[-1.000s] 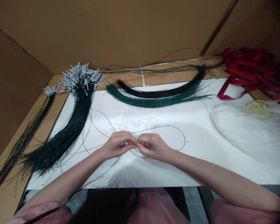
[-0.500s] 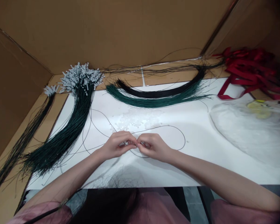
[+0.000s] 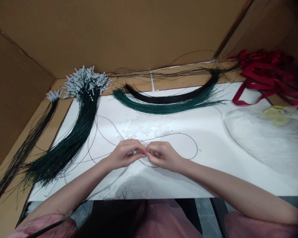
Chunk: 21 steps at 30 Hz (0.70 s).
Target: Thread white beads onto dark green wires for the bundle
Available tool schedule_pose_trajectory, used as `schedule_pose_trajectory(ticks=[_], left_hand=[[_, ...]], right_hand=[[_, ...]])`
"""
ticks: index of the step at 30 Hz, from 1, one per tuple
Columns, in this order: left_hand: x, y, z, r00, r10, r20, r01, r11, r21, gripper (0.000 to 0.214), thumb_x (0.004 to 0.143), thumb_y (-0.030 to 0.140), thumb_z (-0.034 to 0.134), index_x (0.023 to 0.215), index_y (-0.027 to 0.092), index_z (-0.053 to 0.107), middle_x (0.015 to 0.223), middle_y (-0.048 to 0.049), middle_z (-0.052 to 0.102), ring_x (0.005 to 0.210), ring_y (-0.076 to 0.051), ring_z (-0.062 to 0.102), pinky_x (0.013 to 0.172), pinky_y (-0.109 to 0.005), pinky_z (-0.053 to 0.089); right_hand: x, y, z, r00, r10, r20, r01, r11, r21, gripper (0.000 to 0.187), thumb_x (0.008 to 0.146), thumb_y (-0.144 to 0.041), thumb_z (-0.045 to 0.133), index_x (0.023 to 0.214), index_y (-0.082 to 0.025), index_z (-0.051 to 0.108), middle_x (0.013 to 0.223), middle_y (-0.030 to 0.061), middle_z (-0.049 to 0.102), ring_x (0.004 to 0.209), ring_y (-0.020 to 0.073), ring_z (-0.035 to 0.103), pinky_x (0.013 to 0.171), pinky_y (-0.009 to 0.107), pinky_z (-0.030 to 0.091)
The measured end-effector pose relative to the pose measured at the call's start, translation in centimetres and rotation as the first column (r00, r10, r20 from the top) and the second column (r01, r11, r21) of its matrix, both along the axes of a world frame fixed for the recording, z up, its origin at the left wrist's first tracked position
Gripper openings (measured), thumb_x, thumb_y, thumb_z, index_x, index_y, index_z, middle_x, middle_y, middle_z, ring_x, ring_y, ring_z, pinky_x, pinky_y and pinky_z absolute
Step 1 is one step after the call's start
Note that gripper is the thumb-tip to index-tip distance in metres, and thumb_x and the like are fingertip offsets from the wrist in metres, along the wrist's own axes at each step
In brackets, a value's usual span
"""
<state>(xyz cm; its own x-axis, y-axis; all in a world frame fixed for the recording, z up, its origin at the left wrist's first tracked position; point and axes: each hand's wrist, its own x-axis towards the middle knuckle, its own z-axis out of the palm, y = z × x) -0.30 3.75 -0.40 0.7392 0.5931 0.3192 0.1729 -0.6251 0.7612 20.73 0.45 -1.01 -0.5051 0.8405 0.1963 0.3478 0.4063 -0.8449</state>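
My left hand point(image 3: 127, 153) and my right hand point(image 3: 162, 154) meet over the middle of the white sheet point(image 3: 213, 172), thumbs and forefingers pinched tip to tip. A thin dark wire point(image 3: 197, 145) runs from between them and curves in a loop out to the right and back under my right hand. The bit gripped at the fingertips is mostly hidden; small white specks show inside the curl of my left fingers. Just beyond the hands lies a scatter of small white beads point(image 3: 149, 125).
Green-stemmed bundles tipped with white beads point(image 3: 86, 82) lie at left. Behind the beads, a green wire bundle point(image 3: 159, 108) lies against a black one point(image 3: 164, 99). Red ribbon point(image 3: 270, 72) and a clear plastic bag point(image 3: 263, 138) sit at right. Cardboard walls point(image 3: 139, 36) enclose the back and sides.
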Motion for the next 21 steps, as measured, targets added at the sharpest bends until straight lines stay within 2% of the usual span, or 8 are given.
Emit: schedule_pose_trajectory(ticks=[6, 14, 21], left_hand=[[-0.03, 0.02, -0.06, 1.000, 0.012, -0.015, -0.012, 1.000, 0.011, 0.008, 0.088, 0.022, 0.064, 0.094, 0.016, 0.067, 0.078, -0.0041, 0.069, 0.072, -0.013, 0.064, 0.069, -0.025, 0.050], [0.00, 0.07, 0.05, 1.000, 0.004, -0.007, -0.004, 1.000, 0.009, 0.008, 0.087, 0.016, 0.066, 0.094, 0.016, 0.065, 0.080, -0.0041, 0.069, 0.072, -0.013, 0.063, 0.069, -0.025, 0.049], [0.01, -0.03, 0.07, 1.000, 0.005, -0.015, -0.005, 1.000, 0.011, 0.007, 0.088, 0.018, 0.065, 0.094, 0.016, 0.065, 0.078, -0.0040, 0.069, 0.071, -0.013, 0.063, 0.069, -0.025, 0.049]], right_hand=[[0.05, 0.03, -0.08, 1.000, 0.003, 0.006, -0.003, 1.000, 0.000, 0.013, 0.083, -0.013, 0.055, 0.071, -0.016, 0.058, 0.060, -0.0034, 0.052, 0.055, 0.0079, 0.046, 0.054, 0.019, 0.032], [0.04, -0.06, -0.04, 1.000, 0.003, 0.003, -0.003, 1.000, 0.004, 0.014, 0.083, -0.013, 0.055, 0.070, -0.016, 0.058, 0.060, -0.0034, 0.052, 0.055, 0.0077, 0.046, 0.054, 0.019, 0.032], [0.08, -0.02, -0.06, 1.000, 0.000, 0.007, 0.000, 1.000, 0.006, 0.014, 0.083, -0.014, 0.055, 0.070, -0.016, 0.057, 0.059, -0.0037, 0.051, 0.054, 0.0077, 0.046, 0.054, 0.019, 0.032]])
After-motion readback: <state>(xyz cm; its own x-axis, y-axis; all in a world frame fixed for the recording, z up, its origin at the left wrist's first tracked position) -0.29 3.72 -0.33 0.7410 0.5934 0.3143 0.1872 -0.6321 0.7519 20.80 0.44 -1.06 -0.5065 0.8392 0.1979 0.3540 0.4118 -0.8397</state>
